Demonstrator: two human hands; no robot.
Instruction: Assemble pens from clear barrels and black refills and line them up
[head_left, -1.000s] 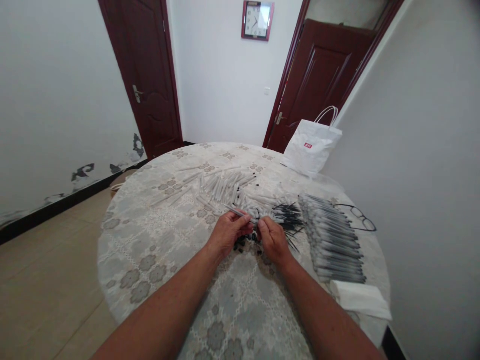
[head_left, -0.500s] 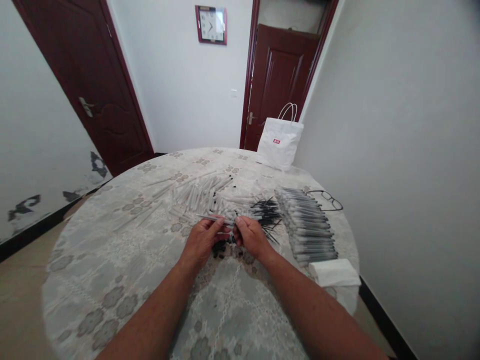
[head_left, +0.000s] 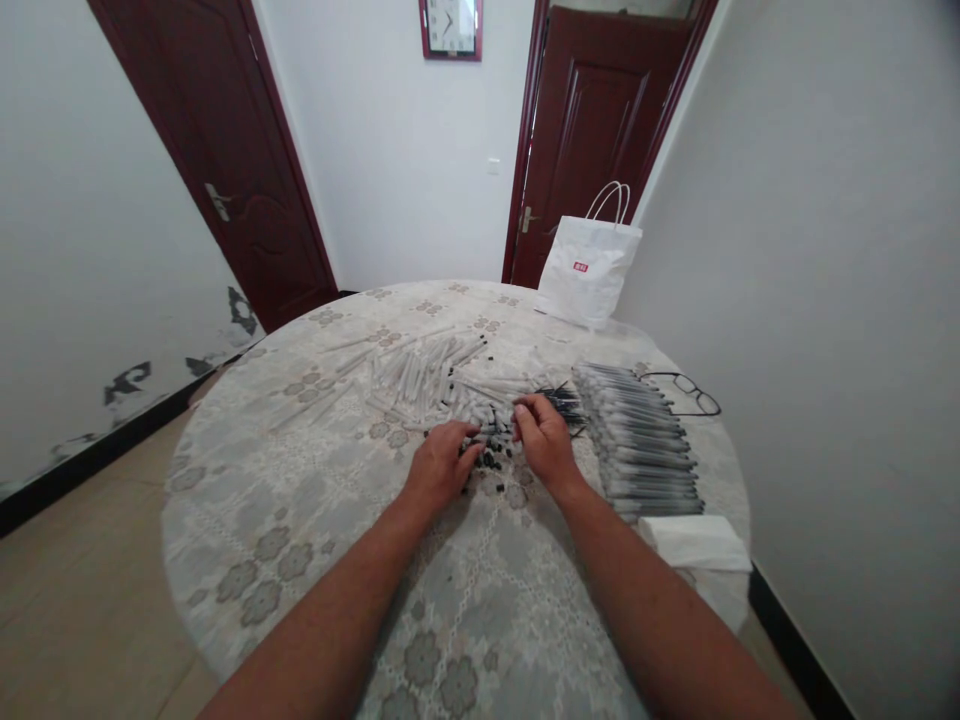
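On a round table [head_left: 247, 480] with a patterned cloth, my left hand [head_left: 439, 467] and my right hand [head_left: 544, 437] meet at the middle. Both are closed in a pinch on a thin clear pen barrel [head_left: 491, 432] held between them. Small black caps [head_left: 489, 461] lie scattered just under the hands. A heap of clear pen barrels [head_left: 420, 375] lies beyond the left hand. A bunch of thin black refills [head_left: 561, 400] sits just past the right hand. A long row of assembled pens [head_left: 637, 440] lies to the right.
A white paper bag [head_left: 589, 270] stands at the table's far edge. Black-rimmed glasses [head_left: 686, 392] lie beside the pen row. A folded white tissue [head_left: 694, 542] rests at the right edge. Two dark red doors and a wall clock [head_left: 450, 25] are behind.
The view has swung a little. My hands have dropped lower toward the caps on the table, still pinching the barrel between them; the left hand now lies flatter over the caps.
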